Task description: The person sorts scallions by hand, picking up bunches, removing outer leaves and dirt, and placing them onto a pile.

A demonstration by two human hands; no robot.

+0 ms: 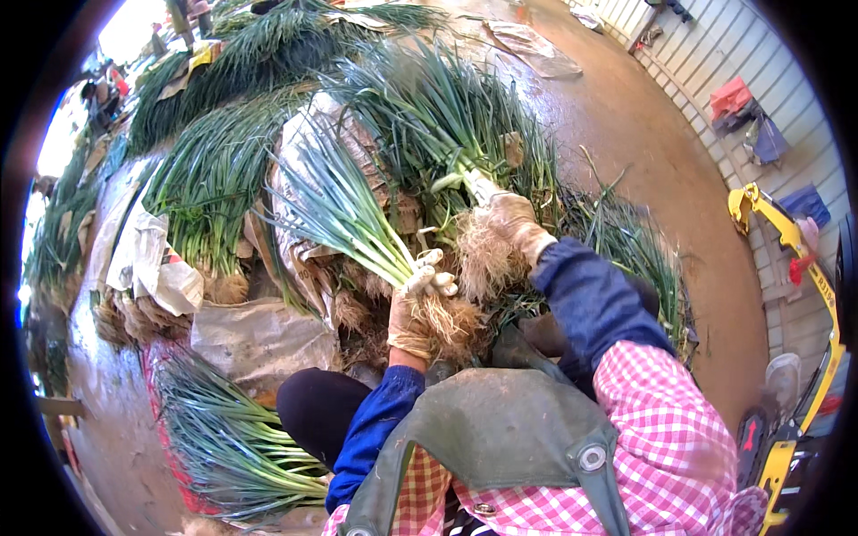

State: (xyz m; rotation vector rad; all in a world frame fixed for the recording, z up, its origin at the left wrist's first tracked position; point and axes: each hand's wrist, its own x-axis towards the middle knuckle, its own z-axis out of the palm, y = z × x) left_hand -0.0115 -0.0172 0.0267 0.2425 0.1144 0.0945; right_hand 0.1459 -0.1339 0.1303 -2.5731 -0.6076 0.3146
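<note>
My left hand (pixel 407 322), in a tan glove, is closed round a small bunch of green onions (pixel 362 219). Their white ends and pale roots stick out beside the fingers, and the leaves fan up and to the left. Further right, my gloved right hand (pixel 517 223) grips the white stalks of more green onions (pixel 460 147) on top of the heap ahead of me. A shaggy mass of roots (pixel 483 259) hangs below that hand. Whether the stalks in the right hand are free of the heap, I cannot tell.
Trimmed-looking green onions (pixel 237 447) lie on a red-edged sheet at lower left. Large bundles (pixel 210 188) stand further off at left, some wrapped in white sacking (pixel 147 250). A yellow metal arm (pixel 827 313) rises at right before a pale slatted wall (pixel 760 62). Brown wet floor (pixel 648 143) lies between.
</note>
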